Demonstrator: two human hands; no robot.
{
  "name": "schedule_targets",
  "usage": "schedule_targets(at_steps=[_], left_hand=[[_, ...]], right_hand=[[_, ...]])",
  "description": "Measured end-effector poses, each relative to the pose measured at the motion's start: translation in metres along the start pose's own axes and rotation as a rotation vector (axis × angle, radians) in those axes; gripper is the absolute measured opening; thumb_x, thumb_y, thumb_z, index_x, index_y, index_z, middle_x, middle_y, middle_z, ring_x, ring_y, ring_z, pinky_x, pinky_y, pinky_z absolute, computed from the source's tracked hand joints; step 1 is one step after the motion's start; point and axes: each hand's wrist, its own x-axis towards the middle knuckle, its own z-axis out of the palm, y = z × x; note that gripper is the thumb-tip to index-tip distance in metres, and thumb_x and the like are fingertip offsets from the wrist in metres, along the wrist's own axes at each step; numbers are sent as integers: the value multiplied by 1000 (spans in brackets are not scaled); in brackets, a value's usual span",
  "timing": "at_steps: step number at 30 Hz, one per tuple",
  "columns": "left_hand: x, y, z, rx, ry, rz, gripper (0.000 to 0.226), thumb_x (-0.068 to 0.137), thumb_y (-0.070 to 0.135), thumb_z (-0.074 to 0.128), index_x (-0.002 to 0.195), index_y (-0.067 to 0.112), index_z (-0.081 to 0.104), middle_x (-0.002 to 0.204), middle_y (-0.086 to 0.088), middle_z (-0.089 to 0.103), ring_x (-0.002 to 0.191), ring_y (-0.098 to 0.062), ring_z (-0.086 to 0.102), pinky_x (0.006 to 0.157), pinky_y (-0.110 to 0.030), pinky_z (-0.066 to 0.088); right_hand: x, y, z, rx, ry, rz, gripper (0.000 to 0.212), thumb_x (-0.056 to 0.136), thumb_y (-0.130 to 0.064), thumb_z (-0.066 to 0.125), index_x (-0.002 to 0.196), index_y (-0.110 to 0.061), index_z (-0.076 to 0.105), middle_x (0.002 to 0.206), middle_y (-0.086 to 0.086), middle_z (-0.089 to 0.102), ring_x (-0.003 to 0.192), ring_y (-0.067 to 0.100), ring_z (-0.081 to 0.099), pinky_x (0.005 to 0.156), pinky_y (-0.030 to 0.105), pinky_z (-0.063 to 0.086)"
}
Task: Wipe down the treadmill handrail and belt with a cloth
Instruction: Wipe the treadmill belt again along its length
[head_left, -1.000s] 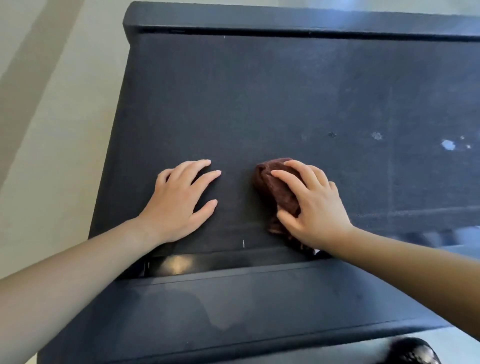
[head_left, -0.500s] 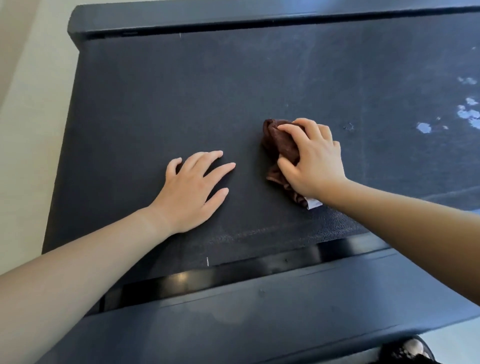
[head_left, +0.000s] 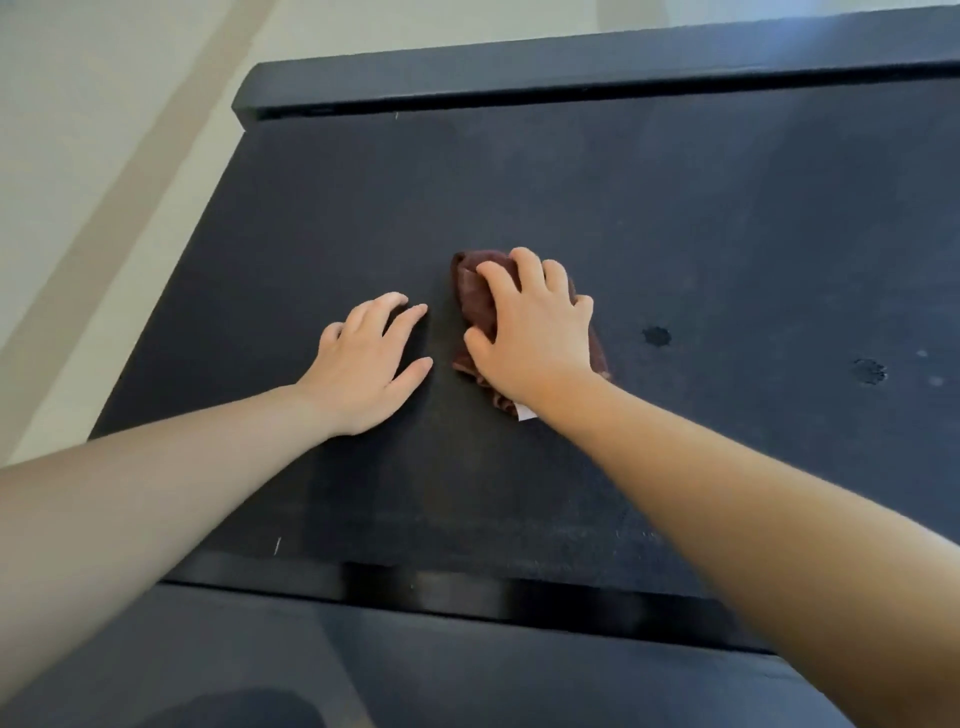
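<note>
The dark treadmill belt (head_left: 649, 218) fills most of the view. A bunched dark brown cloth (head_left: 475, 296) lies on the belt near its middle, a white tag showing at its near end. My right hand (head_left: 535, 338) presses down on the cloth, fingers curled over it. Just left of the cloth, my left hand (head_left: 371, 364) rests flat on the belt with fingers apart and holds nothing. No handrail is in view.
Two dark spots (head_left: 657, 336) and a few pale flecks mark the belt to the right of the cloth. A black side rail (head_left: 571, 67) runs along the far edge, another (head_left: 467, 665) along the near edge. Pale floor (head_left: 104, 156) lies to the left.
My right hand has pushed the cloth farther across the belt, away from the near rail. The left hand has moved forward with it, and the view has shifted.
</note>
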Motion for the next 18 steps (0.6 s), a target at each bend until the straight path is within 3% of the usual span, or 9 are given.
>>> schedule_targets(at_steps=[7,18], left_hand=[[42,16,0,-34,45,42,61,94,43,39,148,22,19,151,-1,20,139,-21,19,106,-48,26],[133,-19,0,-54,139,36,61,94,47,38,146,18,24,152,-5,21,141,-24,17,110,-48,17]], right_hand=[[-55,25,-8,54,33,67,59,85,-53,50,138,-34,29,148,-2,23,133,26,19,103,57,28],[49,25,5,-16,112,52,54,83,-50,49,132,-30,42,142,1,36,127,28,30,95,53,33]])
